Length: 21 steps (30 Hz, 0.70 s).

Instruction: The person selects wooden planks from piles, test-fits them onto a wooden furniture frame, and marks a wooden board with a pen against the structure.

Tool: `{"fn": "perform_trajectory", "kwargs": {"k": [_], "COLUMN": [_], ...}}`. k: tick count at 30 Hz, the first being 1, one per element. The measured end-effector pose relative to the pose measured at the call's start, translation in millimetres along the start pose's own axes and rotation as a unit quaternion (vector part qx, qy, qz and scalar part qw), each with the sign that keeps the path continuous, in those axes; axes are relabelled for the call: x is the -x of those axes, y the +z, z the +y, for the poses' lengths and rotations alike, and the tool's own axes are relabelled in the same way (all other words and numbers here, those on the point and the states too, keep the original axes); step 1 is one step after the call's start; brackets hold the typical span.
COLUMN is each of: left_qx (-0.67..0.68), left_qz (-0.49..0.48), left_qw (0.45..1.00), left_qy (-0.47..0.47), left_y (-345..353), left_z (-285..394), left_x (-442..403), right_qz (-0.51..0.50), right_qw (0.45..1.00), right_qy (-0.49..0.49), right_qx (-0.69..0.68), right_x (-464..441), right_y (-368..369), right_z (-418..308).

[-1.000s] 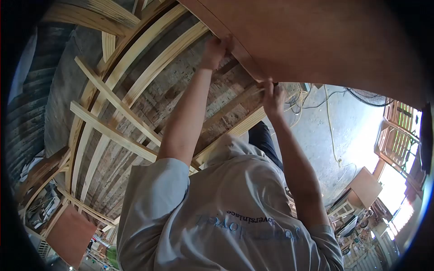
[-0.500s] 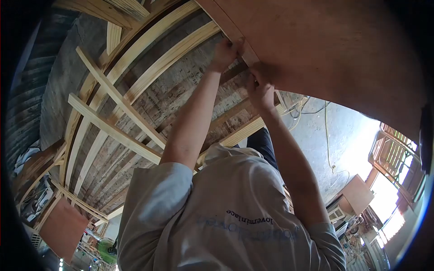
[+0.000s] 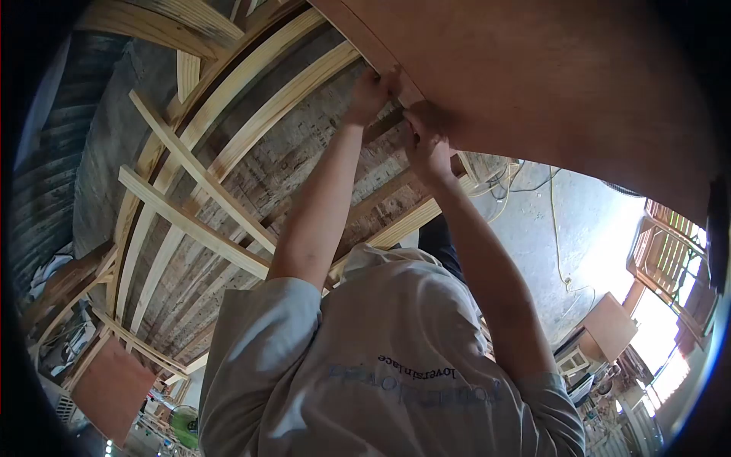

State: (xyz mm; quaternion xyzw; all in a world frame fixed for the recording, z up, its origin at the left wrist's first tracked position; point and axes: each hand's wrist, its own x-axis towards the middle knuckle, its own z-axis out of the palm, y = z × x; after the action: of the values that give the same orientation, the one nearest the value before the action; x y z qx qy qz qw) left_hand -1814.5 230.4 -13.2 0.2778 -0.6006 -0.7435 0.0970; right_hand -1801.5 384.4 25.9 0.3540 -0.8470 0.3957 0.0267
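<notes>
A large reddish-brown plywood sheet fills the upper right, its long edge running diagonally past both hands. My left hand is closed on that edge, its fingers curled and its thumb side against the sheet. Lower down along the same edge, my right hand is closed with its fingers folded over the sheet's border near the corner. The fingertips of both hands are partly hidden in shadow. A thin line runs along the sheet close to its edge.
Pale curved wooden strips lie over a worn plank surface on the left. Two loose slats cross them. A yellow cord trails over the grey floor at right. A green fan stands at lower left.
Both hands and the plywood edge have shifted slightly left and up in view. Both hands stay closed on the sheet; the surroundings have shifted a little with the camera.
</notes>
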Motion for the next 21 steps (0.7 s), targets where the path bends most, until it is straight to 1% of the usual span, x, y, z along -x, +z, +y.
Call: {"fn": "perform_trajectory", "kwargs": {"k": [2, 4, 5, 7, 9, 11, 12, 14, 16, 17, 18, 19, 20, 21], "left_qx": [-0.031, 0.006, 0.003, -0.001, -0.024, -0.044, -0.048, -0.049, -0.064, -0.043, -0.04, -0.027, -0.016, -0.017], "left_qz": [0.001, -0.011, -0.012, 0.006, 0.001, -0.005, -0.017, -0.033, -0.024, -0.037, -0.035, -0.014, 0.006, 0.006], "left_qw": [0.999, 1.0, 1.0, 1.0, 1.0, 0.999, 0.998, 0.997, 0.997, 0.998, 0.998, 0.999, 1.0, 1.0], "left_qy": [-0.012, -0.013, -0.012, 0.009, -0.001, -0.013, -0.034, -0.057, -0.047, -0.022, -0.024, -0.008, 0.009, 0.009], "left_y": [1, 2, 2, 6, 3, 0, -2, -2, -1, -1, 0, 1, 1, -2], "left_z": [10, 12, 13, 15, 12, 7, 4, 3, 10, 6, 2, 0, -3, -7], "left_x": [7, 8, 9, 10, 7, 3, 1, 1, 7, 6, 5, 3, 2, -2], "right_qz": [0.006, 0.012, 0.016, 0.026, 0.038, -0.029, -0.026, 0.03, 0.015, 0.01, 0.008, 0.015, 0.014, 0.023], "right_qw": [1.0, 1.0, 1.0, 0.999, 0.998, 0.997, 0.996, 0.994, 0.996, 0.99, 0.981, 0.976, 0.976, 0.983], "right_qy": [-0.021, -0.006, 0.009, 0.005, 0.004, 0.077, 0.082, 0.099, 0.087, 0.126, 0.163, 0.178, 0.179, 0.145], "right_qx": [-0.012, -0.018, -0.024, -0.033, -0.04, 0.004, 0.006, -0.022, -0.009, -0.054, -0.1, -0.12, -0.12, -0.112], "right_x": [1, 5, 7, 3, 5, 12, 19, 39, 65, 79, 89, 96, 96, 93], "right_y": [-2, -5, -5, -2, -1, -6, -12, -32, -50, -55, -59, -61, -61, -60], "right_z": [0, -4, -7, -6, -5, -6, -7, -11, -1, 3, 8, 13, 14, 15]}}
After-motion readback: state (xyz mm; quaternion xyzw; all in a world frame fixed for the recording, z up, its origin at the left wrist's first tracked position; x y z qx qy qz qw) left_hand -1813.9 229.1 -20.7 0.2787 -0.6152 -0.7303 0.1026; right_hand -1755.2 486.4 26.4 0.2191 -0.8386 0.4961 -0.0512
